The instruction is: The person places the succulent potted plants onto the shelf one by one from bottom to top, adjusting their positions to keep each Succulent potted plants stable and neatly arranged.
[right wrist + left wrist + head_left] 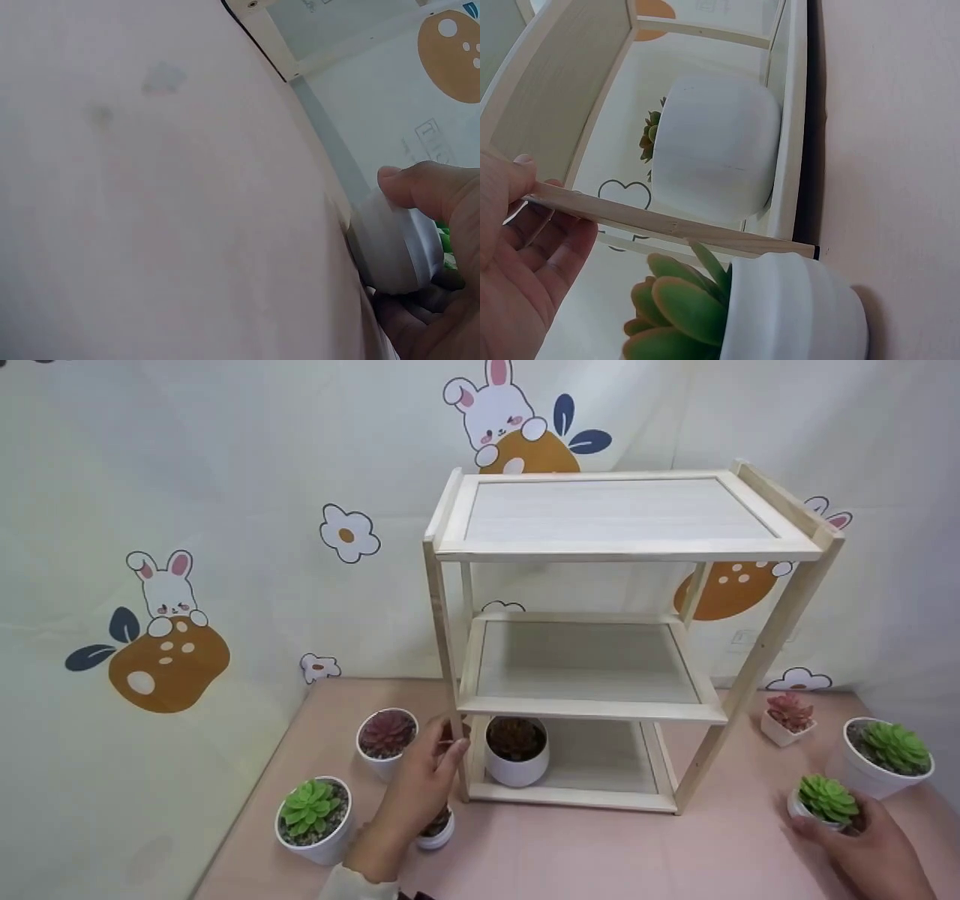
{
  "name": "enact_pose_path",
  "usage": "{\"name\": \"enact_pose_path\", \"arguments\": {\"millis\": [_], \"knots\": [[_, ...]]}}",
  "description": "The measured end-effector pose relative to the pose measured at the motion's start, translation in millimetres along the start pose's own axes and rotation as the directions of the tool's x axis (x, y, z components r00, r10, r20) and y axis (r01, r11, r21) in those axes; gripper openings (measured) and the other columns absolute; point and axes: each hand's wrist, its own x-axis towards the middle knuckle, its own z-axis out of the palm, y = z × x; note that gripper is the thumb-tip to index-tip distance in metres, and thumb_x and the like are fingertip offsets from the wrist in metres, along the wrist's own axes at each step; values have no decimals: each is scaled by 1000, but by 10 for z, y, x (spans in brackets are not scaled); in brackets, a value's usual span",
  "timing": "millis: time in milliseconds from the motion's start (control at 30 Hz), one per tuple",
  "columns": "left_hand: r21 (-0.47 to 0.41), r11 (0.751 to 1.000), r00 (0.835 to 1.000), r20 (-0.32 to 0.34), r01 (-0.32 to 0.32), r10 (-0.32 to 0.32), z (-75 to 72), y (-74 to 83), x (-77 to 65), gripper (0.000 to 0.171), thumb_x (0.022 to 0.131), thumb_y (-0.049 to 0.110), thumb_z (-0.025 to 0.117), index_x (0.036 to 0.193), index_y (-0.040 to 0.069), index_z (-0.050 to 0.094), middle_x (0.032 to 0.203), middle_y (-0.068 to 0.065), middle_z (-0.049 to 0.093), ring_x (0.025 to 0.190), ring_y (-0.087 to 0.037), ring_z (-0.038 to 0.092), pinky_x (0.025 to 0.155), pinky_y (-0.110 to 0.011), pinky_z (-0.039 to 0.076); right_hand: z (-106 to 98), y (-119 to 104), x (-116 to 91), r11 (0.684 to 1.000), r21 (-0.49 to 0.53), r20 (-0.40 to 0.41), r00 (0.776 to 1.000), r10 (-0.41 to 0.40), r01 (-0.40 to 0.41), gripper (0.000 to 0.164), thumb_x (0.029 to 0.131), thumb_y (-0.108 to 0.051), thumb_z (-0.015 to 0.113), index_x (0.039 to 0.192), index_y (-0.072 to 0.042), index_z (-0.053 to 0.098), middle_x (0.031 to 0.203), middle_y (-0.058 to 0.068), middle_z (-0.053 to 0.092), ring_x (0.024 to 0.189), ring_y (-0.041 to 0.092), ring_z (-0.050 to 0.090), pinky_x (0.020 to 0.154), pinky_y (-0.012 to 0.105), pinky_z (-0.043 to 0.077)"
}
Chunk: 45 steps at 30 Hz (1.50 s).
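A three-tier wooden shelf (592,709) stands on the pink-covered table. My left hand (424,772) holds its left front post (667,225), with the thumb on one side and fingers on the other. On the bottom tier, near that post, sits a white pot with a dark succulent (516,765). Partly hidden behind my left wrist is a small ribbed white pot (795,315) with a green, red-edged succulent. At the right, my right hand (874,840) grips a small white pot with a bright green succulent (826,799); in the right wrist view, thumb and fingers surround the pot (397,244).
Left of the shelf stand potted succulents, one purple-red (388,735) and one green (313,817). To its right are a pink succulent in a small angular pot (787,720) and a larger green one (885,757). A rabbit-printed cloth (262,472) hangs behind.
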Motion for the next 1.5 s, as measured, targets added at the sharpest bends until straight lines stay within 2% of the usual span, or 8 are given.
{"name": "enact_pose_path", "arguments": {"millis": [200,467,633,867,1200,1500], "knots": [[-1,1000,1000,-2,1,-1,3,0,1,35,97,38,54,128,20,53,113,-1,63,106,-15,63,91,-33,54,24,29,29,999,40,-5,1000,28,-28,125,70,-66,72,148,8,8,147,36,19,132,51,24,106,65,27],[-6,1000,1000,10,15,-15,-3,10,-4,35,97,38,54,128,20,52,114,-2,63,108,-17,62,90,-33,54,56,72,87,997,43,-19,997,71,-70,124,69,-65,73,150,5,9,148,34,19,132,50,24,106,64,28],[-13,1000,1000,12,20,-20,-5,11,-9,36,97,38,53,129,21,52,116,-3,62,109,-18,62,91,-34,54,48,53,77,997,36,-32,997,66,-65,122,71,-64,73,149,5,10,148,34,20,132,50,25,106,64,28],[-32,999,1000,6,-5,5,-4,22,-10,38,97,35,54,131,17,51,115,-3,62,107,-17,63,90,-31,54,51,64,80,1000,11,-56,998,15,-15,122,72,-66,71,149,6,11,147,35,22,132,50,26,106,64,28],[-45,999,1000,0,-14,14,4,12,-9,35,97,35,55,129,18,52,116,-4,62,110,-17,62,93,-30,53,36,4,0,1000,14,-51,998,25,-24,121,72,-67,70,148,8,13,146,35,22,131,50,26,107,64,26],[-50,999,1000,-10,-21,20,10,-6,3,30,97,33,56,123,19,55,115,-3,62,110,-17,62,93,-30,53,51,38,62,996,59,-27,997,69,-67,126,69,-68,71,151,3,8,149,33,19,133,50,23,108,64,25]]}}
